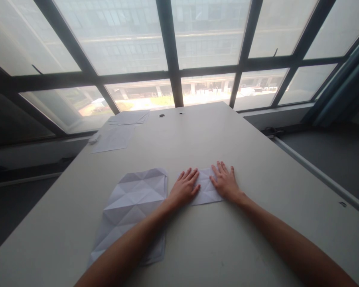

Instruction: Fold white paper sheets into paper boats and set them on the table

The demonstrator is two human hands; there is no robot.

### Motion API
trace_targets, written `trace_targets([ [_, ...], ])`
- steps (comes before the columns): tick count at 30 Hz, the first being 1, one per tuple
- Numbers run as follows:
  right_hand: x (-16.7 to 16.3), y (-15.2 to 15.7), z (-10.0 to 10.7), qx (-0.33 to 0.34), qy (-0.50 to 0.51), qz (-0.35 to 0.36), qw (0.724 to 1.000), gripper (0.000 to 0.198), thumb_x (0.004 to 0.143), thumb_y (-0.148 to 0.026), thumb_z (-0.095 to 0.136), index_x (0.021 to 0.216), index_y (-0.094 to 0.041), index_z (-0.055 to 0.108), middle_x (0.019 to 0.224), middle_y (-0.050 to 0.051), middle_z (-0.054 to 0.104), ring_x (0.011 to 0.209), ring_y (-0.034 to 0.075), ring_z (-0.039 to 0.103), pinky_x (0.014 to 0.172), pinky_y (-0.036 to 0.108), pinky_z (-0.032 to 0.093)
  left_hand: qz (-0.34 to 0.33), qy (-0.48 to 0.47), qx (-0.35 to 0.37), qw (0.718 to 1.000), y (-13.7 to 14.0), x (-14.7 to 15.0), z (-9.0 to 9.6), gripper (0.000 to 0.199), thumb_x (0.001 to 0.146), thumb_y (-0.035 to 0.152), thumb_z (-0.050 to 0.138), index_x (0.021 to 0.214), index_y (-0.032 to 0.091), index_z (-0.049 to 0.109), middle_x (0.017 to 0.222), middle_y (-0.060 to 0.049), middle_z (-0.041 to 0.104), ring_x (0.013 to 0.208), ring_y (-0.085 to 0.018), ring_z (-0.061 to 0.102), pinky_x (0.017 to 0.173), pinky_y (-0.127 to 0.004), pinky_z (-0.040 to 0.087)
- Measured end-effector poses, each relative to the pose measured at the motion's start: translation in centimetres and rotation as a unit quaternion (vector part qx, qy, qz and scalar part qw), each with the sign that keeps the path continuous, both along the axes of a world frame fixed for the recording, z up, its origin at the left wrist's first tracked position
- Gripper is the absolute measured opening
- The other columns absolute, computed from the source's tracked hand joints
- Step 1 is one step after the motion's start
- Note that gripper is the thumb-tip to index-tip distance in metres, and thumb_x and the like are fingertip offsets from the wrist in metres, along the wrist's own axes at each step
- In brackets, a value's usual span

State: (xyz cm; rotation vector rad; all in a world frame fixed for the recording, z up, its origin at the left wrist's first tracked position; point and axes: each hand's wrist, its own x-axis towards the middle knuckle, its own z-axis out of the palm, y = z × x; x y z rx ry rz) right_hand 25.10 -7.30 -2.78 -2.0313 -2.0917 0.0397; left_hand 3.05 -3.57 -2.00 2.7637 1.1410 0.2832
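A small folded sheet of white paper [208,194] with crease lines lies flat on the white table. My left hand [184,186] rests on its left side, palm down, fingers stretched out. On its right side lies my right hand [225,181], also palm down with the fingers spread. The paper's middle shows between the two hands; its side edges are partly covered by them. To the left, a larger stack of creased white paper [131,199] with a triangular fold pattern lies under my left forearm, which hides part of it.
Several loose white sheets [113,139] lie at the table's far left, with a small white object [93,139] beside them. Two round holes, one a cable hole [162,115], sit near the far edge. Large windows [209,36] stand behind the table [272,223]; a curtain [335,91] hangs at right.
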Motion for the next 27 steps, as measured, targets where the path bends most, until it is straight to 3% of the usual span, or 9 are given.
trace_targets([
  [5,1.2,0.5,-0.5,0.008,0.002,-0.098,0.995,0.06,0.096,-0.04,0.03,0.148,-0.009,0.032,0.157,0.019,0.023,0.146,0.031,0.013,0.113,0.06,0.004,-0.001,-0.004,-0.006,1.0,0.0,0.0,0.0,0.058,0.097,0.044,0.038,0.15,0.022,0.03,0.158,-0.005,0.025,0.147,-0.025,0.017,0.119,-0.044,0.015],
  [11,1.0,0.4,0.6,0.086,0.03,-0.08,0.993,0.058,0.094,-0.026,0.03,0.15,-0.01,0.027,0.156,0.013,0.028,0.147,0.025,0.013,0.116,0.053,0.006,-0.002,-0.004,-0.004,1.0,-0.1,0.0,0.1,0.06,0.097,0.045,0.039,0.151,0.022,0.029,0.158,-0.005,0.025,0.147,-0.025,0.017,0.119,-0.044,0.015],
  [14,0.2,0.0,1.6,0.119,0.053,-0.036,0.991,0.055,0.094,-0.021,0.028,0.148,-0.009,0.032,0.155,0.012,0.031,0.147,0.021,0.011,0.118,0.048,0.007,0.0,-0.005,-0.002,1.0,-0.1,0.0,0.1,0.059,0.097,0.045,0.038,0.15,0.022,0.03,0.158,-0.005,0.026,0.147,-0.025,0.018,0.119,-0.044,0.015],
  [16,-0.3,-0.4,2.1,0.116,0.061,0.034,0.991,0.052,0.095,-0.022,0.029,0.146,-0.011,0.038,0.156,0.011,0.03,0.147,0.021,0.01,0.119,0.047,0.008,-0.001,-0.007,0.0,1.0,-0.1,0.1,0.1,0.059,0.097,0.045,0.038,0.15,0.021,0.03,0.158,-0.005,0.026,0.147,-0.025,0.018,0.119,-0.044,0.015],
  [18,-0.9,-0.7,2.2,0.09,0.062,0.124,0.986,0.051,0.097,-0.026,0.032,0.145,-0.014,0.04,0.157,0.01,0.028,0.148,0.021,0.01,0.119,0.046,0.01,0.0,-0.008,0.001,1.0,-0.1,0.1,0.1,0.06,0.097,0.046,0.039,0.15,0.021,0.03,0.157,-0.006,0.027,0.147,-0.025,0.018,0.119,-0.045,0.016],
  [21,-1.6,-1.1,2.0,0.031,0.051,0.225,0.973,0.057,0.099,-0.035,0.033,0.151,-0.015,0.027,0.158,0.01,0.023,0.147,0.021,0.011,0.119,0.046,0.012,-0.001,-0.006,0.001,1.0,-0.1,0.1,0.0,0.061,0.096,0.046,0.04,0.151,0.022,0.028,0.157,-0.006,0.027,0.147,-0.025,0.018,0.119,-0.045,0.017],
  [23,-1.9,-1.2,1.6,-0.003,0.043,0.231,0.972,0.061,0.1,-0.041,0.03,0.153,-0.014,0.02,0.158,0.011,0.021,0.147,0.022,0.014,0.119,0.046,0.013,-0.002,-0.006,0.002,1.0,0.0,0.1,-0.1,0.061,0.096,0.045,0.04,0.151,0.022,0.027,0.157,-0.005,0.027,0.147,-0.024,0.018,0.119,-0.045,0.017],
  [27,-2.1,-1.1,1.0,-0.027,0.032,0.193,0.98,0.065,0.099,-0.05,0.027,0.153,-0.015,0.021,0.158,0.012,0.021,0.146,0.024,0.017,0.119,0.046,0.011,-0.003,-0.003,0.005,1.0,0.0,0.0,-0.2,0.061,0.096,0.045,0.039,0.151,0.022,0.027,0.158,-0.005,0.026,0.147,-0.025,0.018,0.119,-0.044,0.017],
])
